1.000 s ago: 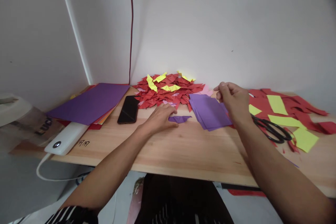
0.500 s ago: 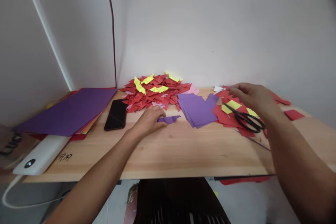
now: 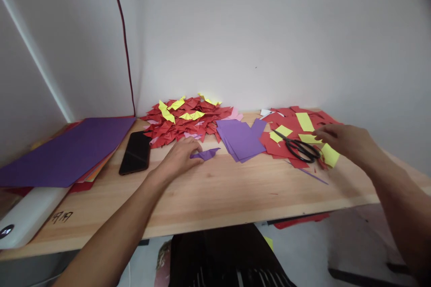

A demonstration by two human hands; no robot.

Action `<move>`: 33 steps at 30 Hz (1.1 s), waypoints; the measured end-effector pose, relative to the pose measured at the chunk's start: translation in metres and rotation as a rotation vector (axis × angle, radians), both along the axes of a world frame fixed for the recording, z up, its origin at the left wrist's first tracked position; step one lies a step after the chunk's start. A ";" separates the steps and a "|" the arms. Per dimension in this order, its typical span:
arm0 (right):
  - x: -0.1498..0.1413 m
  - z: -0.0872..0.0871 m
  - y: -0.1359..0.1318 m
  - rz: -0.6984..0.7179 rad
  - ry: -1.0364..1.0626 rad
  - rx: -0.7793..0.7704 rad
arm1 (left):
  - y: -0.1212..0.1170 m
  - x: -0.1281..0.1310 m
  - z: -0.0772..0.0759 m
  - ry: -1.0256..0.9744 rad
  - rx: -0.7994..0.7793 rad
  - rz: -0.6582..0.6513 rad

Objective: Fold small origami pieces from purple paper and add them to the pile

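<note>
A small folded purple paper (image 3: 207, 154) lies between the thumb and fingers of my left hand (image 3: 183, 154), just above the wooden table, its pointed end sticking out to the right. My right hand (image 3: 340, 139) hovers over the red paper pieces (image 3: 286, 119) and yellow paper pieces (image 3: 305, 122) on the right, fingers loosely bent, with nothing visible in them. Black-handled scissors (image 3: 301, 149) rest on that paper, left of my right hand. Between my hands is a stack of flat purple paper pieces (image 3: 240, 139).
Behind my left hand is a heap of folded red and yellow papers (image 3: 188, 119). A black phone (image 3: 135, 152) lies to the left, beside large purple sheets (image 3: 67, 150) over a white power bank (image 3: 35, 215). The wooden table's (image 3: 215, 197) front edge is close to me.
My view has shifted to the right. My right hand has moved right, from near the white piece at the back to above the yellow pieces. My left hand keeps the folded purple paper.
</note>
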State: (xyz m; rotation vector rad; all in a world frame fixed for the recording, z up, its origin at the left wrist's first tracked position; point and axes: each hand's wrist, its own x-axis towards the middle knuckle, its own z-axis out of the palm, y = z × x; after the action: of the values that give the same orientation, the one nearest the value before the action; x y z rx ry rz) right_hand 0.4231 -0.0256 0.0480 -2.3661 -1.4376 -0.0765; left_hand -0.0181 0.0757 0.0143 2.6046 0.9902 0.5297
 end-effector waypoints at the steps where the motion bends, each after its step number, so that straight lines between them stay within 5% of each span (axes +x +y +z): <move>1: -0.001 -0.001 0.000 0.012 -0.008 -0.023 | 0.000 0.000 0.000 -0.001 -0.002 0.001; 11: -0.111 -0.008 0.039 0.320 0.088 -0.050 | 0.000 0.001 0.000 -0.029 -0.018 0.009; 15: -0.159 -0.012 0.059 0.470 -0.028 -0.173 | 0.002 0.000 -0.004 -0.039 0.025 -0.025; 21: -0.222 -0.017 0.071 0.340 -0.206 -0.385 | 0.002 0.000 -0.006 -0.032 0.026 -0.003; 28: -0.228 -0.008 0.077 0.390 -0.280 -0.484 | 0.002 0.000 -0.008 -0.020 0.069 -0.006; 33: -0.216 -0.024 0.065 0.400 -0.381 -0.381 | 0.001 0.000 -0.007 -0.019 0.059 0.007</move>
State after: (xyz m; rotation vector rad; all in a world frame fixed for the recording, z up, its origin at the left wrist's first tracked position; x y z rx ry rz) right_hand 0.2067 0.0399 0.0235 -2.3790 -2.2613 -0.1685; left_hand -0.0178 0.0767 0.0074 2.6437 0.9927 0.5933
